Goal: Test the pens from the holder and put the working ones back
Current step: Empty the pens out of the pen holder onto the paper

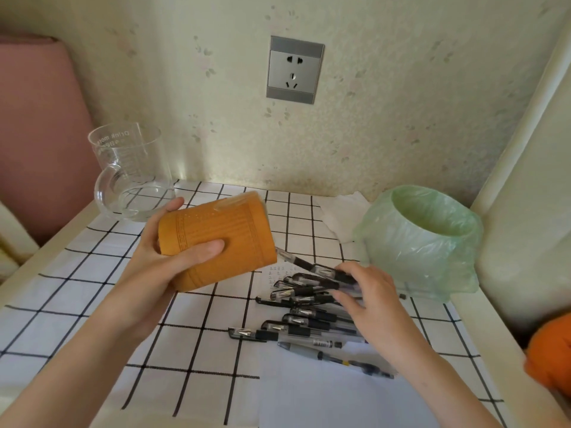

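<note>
Here the left hand wraps an orange holder, thumb across its side and fingers behind, tipped over above the table with its mouth toward the right. One pen pokes out of that mouth. The right hand lies with fingers spread flat on a fanned heap of pens, pressing them rather than pinching any. The heap lies on the checked cloth and partly on a white sheet. A bin lined with a green bag stands just right of the pens; a glass jug stands at back left.
</note>
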A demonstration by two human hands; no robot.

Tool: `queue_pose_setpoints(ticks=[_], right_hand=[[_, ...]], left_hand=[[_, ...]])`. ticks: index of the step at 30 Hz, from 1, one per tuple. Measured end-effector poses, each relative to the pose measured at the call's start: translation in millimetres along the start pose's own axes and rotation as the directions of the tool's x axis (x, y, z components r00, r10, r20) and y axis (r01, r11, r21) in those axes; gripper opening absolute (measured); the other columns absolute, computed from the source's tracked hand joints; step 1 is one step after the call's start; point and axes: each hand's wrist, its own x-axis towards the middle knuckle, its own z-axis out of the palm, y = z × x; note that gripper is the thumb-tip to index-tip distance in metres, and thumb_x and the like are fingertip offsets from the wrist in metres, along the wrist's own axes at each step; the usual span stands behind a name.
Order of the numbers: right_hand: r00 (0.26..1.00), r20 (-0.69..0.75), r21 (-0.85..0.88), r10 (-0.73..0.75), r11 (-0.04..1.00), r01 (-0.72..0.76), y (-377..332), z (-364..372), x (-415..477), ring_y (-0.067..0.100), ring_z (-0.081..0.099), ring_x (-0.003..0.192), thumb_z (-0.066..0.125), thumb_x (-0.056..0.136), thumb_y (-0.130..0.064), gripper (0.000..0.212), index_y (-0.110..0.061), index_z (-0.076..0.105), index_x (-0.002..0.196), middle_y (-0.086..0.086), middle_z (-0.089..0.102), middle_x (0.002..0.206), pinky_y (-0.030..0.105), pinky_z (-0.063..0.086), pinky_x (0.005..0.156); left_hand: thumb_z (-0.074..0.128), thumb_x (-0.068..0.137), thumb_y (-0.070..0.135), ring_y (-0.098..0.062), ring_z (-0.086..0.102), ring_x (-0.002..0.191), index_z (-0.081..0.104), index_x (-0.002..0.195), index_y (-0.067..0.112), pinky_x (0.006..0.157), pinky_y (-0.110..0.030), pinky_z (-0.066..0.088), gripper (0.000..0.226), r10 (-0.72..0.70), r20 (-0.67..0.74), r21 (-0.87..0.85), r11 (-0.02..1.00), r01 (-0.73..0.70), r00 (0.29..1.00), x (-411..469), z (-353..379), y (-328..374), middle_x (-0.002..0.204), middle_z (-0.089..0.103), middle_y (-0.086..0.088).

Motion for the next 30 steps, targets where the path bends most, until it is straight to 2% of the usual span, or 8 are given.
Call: queue_pose_setpoints(ticks=[3, 8, 15, 20, 22, 24, 26, 30], right_hand=[[0.998, 0.062, 0.008, -0.015, 1.0, 0.014, -4, 2, -3, 0.009, 0.048, 0.106, 0.062, 0.089, -0.017, 0.022, -0.028, 0.058, 0.107, -0.014, 0.054, 0.098, 0.026, 0.04, 0.094], [0.996, 0.046, -0.072, -0.079, 0.994, 0.082, -2, 1, -2, 0.004, 0.042, 0.105, 0.058, 0.091, -0.014, 0.024, -0.021, 0.06, 0.114, -0.016, 0.049, 0.103, 0.012, 0.028, 0.091], [0.993, 0.101, -0.008, -0.062, 0.998, 0.063, -4, 0, -3, 0.003, 0.047, 0.111, 0.065, 0.087, -0.022, 0.03, -0.029, 0.059, 0.116, -0.019, 0.052, 0.11, 0.015, 0.034, 0.096], [0.966, 0.26, 0.155, -0.016, 0.988, -0.026, -16, 5, -6, -0.005, 0.034, 0.127, 0.073, 0.076, -0.039, 0.055, -0.04, 0.051, 0.127, -0.027, 0.038, 0.136, 0.02, 0.027, 0.107], [0.963, 0.268, 0.172, -0.034, 0.985, -0.013, -19, 8, -6, -0.005, 0.029, 0.132, 0.075, 0.074, -0.04, 0.059, -0.042, 0.05, 0.128, -0.029, 0.032, 0.141, 0.024, 0.025, 0.112], [0.969, 0.246, 0.245, -0.029, 0.969, -0.034, -22, 6, -7, -0.011, 0.027, 0.131, 0.074, 0.074, -0.043, 0.062, -0.045, 0.046, 0.129, -0.034, 0.03, 0.141, 0.017, 0.024, 0.108], [0.968, 0.253, 0.414, -0.011, 0.905, -0.098, -27, 2, -8, -0.018, 0.031, 0.126, 0.075, 0.068, -0.051, 0.069, -0.048, 0.044, 0.129, -0.036, 0.037, 0.137, 0.012, 0.025, 0.103], [0.95, 0.304, 0.679, -0.069, 0.715, -0.165, -36, 5, -7, -0.006, 0.049, 0.121, 0.08, 0.055, -0.059, 0.086, -0.042, 0.042, 0.13, -0.022, 0.054, 0.131, 0.018, 0.04, 0.1]], left_hand=[[0.09, 0.024, 0.046, -0.017, 0.06, 0.107, 0.044, 0.124, 0.049, 0.076, -0.031, 0.05, 0.11, 0.023, -0.019, -0.019, 1.0, -0.024, 1.0, -1, 7, -1, 0.124, 0.056, 0.004], [0.083, 0.035, 0.036, -0.018, 0.057, 0.109, 0.041, 0.124, 0.053, 0.075, -0.032, 0.051, 0.1, 0.094, -0.124, 0.025, 0.995, -0.092, 0.988, 0, 6, 3, 0.127, 0.05, 0.003], [0.081, 0.036, 0.036, -0.016, 0.057, 0.108, 0.039, 0.127, 0.048, 0.073, -0.033, 0.051, 0.1, 0.104, -0.159, -0.004, 0.994, -0.106, 0.982, -1, 8, 5, 0.124, 0.05, 0.004], [0.088, 0.029, 0.043, -0.009, 0.063, 0.101, 0.042, 0.123, 0.049, 0.073, -0.028, 0.052, 0.105, 0.033, -0.076, -0.049, 0.998, -0.036, 0.997, -7, 20, -3, 0.115, 0.059, 0.013], [0.089, 0.025, 0.051, -0.01, 0.064, 0.1, 0.042, 0.121, 0.049, 0.073, -0.028, 0.053, 0.107, -0.015, -0.053, -0.079, 0.997, 0.011, 0.998, -10, 26, -9, 0.114, 0.06, 0.011], [0.088, 0.026, 0.053, -0.013, 0.064, 0.102, 0.04, 0.121, 0.05, 0.071, -0.027, 0.054, 0.107, -0.045, -0.027, -0.106, 0.993, 0.042, 0.999, -12, 31, -13, 0.119, 0.059, 0.006], [0.088, 0.03, 0.053, -0.013, 0.064, 0.102, 0.04, 0.123, 0.049, 0.067, -0.024, 0.055, 0.105, -0.055, -0.006, -0.127, 0.99, 0.054, 0.998, -14, 34, -16, 0.121, 0.058, 0.004], [0.086, 0.037, 0.052, -0.014, 0.062, 0.107, 0.038, 0.126, 0.047, 0.072, -0.029, 0.055, 0.101, -0.052, 0.041, -0.129, 0.99, 0.057, 0.998, -15, 41, -23, 0.123, 0.058, 0.003]])
